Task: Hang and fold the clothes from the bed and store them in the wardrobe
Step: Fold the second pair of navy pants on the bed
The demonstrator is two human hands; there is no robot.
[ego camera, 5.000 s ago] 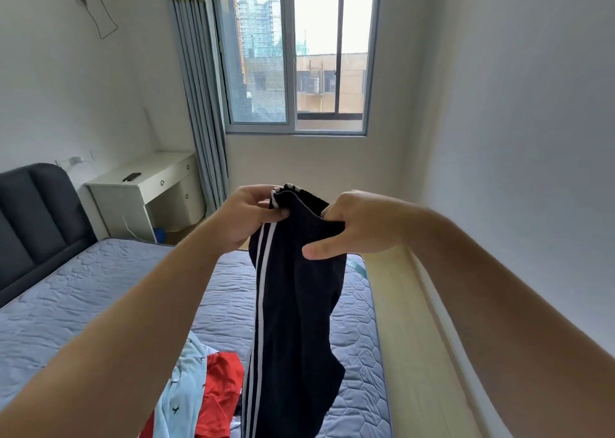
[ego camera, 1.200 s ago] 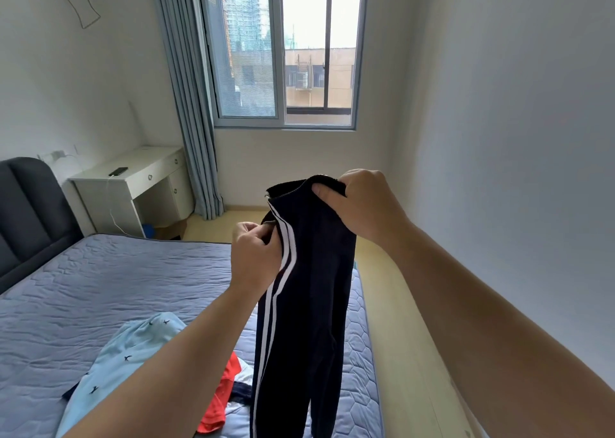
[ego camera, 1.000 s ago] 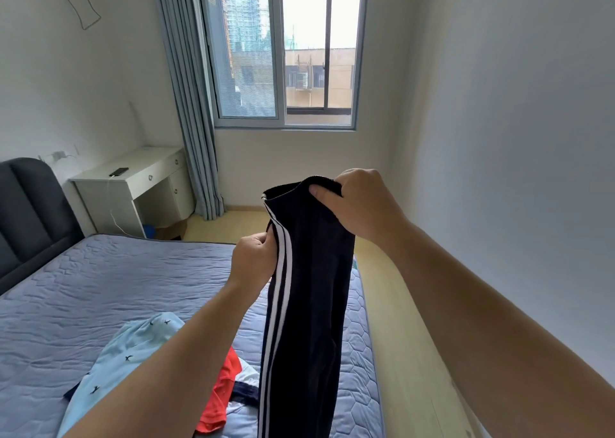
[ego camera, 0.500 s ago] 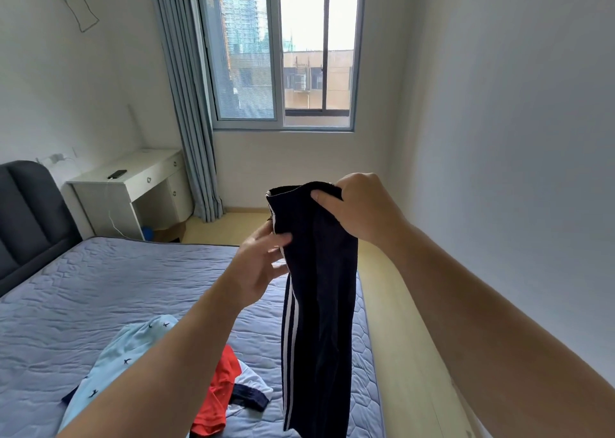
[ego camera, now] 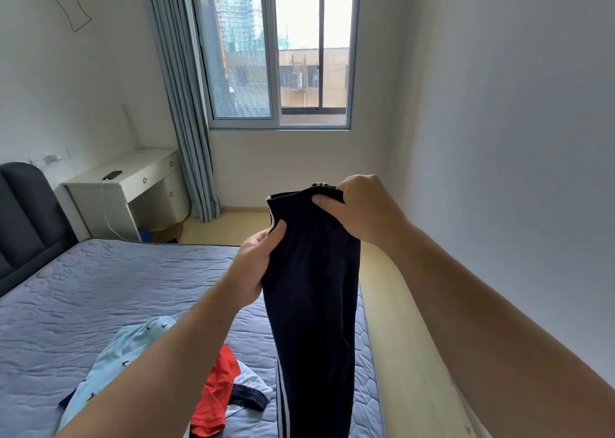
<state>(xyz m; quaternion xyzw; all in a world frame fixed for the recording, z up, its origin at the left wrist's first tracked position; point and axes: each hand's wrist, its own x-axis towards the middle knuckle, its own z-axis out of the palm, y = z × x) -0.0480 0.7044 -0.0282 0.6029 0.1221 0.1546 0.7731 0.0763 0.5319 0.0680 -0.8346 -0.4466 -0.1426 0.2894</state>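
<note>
Dark navy track pants (ego camera: 316, 304) with white side stripes hang in the air over the bed's right edge. My right hand (ego camera: 362, 211) grips their top end, thumb across the front. My left hand (ego camera: 256, 264) pinches the left edge a little lower, thumb on the fabric. On the bed (ego camera: 100, 288) near the bottom lie a light blue patterned shirt (ego camera: 126, 354) and a red and white garment (ego camera: 223, 391). The lower end of the pants runs out of the frame.
A dark padded headboard (ego camera: 23, 218) stands at the left. A white desk (ego camera: 133, 191) with a phone on it sits by the blue curtain (ego camera: 186, 105) and window. A strip of wooden floor (ego camera: 399, 338) runs between bed and right wall.
My left hand let go of the striped edge, opened for a moment, then took hold of the pants again lower down. The pants have turned, so the stripes show less.
</note>
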